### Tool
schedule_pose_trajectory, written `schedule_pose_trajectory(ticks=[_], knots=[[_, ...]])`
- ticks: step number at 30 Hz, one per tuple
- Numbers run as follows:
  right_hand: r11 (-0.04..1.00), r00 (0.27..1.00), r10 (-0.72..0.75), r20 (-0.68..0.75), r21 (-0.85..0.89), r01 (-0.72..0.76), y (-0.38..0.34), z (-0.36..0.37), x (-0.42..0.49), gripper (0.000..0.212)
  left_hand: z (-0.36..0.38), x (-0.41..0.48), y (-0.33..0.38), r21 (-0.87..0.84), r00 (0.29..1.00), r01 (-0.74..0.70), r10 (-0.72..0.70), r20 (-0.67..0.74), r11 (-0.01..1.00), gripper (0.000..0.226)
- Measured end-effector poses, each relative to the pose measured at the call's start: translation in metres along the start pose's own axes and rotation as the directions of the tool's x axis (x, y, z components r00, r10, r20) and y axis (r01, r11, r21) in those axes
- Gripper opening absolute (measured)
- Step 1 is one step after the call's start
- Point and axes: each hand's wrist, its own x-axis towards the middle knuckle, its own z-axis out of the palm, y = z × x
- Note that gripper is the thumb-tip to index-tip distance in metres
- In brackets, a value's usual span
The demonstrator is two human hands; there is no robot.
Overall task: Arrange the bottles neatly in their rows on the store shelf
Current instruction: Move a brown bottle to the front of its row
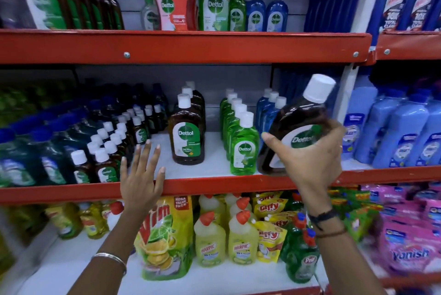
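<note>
My right hand (pixel 312 158) grips a large brown Dettol bottle (pixel 298 118) with a white cap, tilted to the right, in front of the middle shelf (pixel 214 184). A row of the same brown Dettol bottles (pixel 187 132) stands upright at the shelf's middle. Right of it runs a row of green Dettol bottles (pixel 241 137), then blue ones (pixel 269 108) behind the held bottle. My left hand (pixel 140 173) is flat with spread fingers over the shelf's front edge, beside rows of small brown bottles (pixel 107 151), holding nothing. White bare shelf lies between my left hand and the large brown row.
The top shelf (pixel 181 46) holds more Dettol bottles and a red pump bottle (pixel 175 5). Below are yellow Harpic bottles (pixel 210 239), a Vim pouch (pixel 162 235) and pink Vanish packs (pixel 408 247). Blue bottles (pixel 393 132) fill the neighbouring bay at right.
</note>
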Motion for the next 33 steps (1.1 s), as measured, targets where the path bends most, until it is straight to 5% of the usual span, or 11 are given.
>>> schedule_pose_trajectory(ticks=[6,22,29,33], knots=[[0.997,0.979,-0.049,0.197,0.069,0.036,-0.05,0.069,-0.05,0.107,0.001,-0.001,-0.014,0.017,0.998,-0.046,0.047,-0.035,0.999,0.055],[0.983,0.956,0.016,0.292,-0.182,0.039,-0.048,0.187,-0.092,0.113,0.015,0.001,-0.018,0.043,0.977,-0.105,0.111,-0.181,0.994,0.053],[0.978,0.942,-0.041,0.333,-0.178,0.105,-0.041,0.185,-0.095,0.115,0.009,0.0,-0.014,0.025,0.988,-0.093,0.096,-0.124,0.995,0.053],[0.993,0.919,-0.064,0.388,-0.066,0.097,-0.028,0.175,-0.092,0.096,0.0,0.002,-0.007,-0.058,0.999,-0.047,0.046,-0.009,0.997,0.054]])
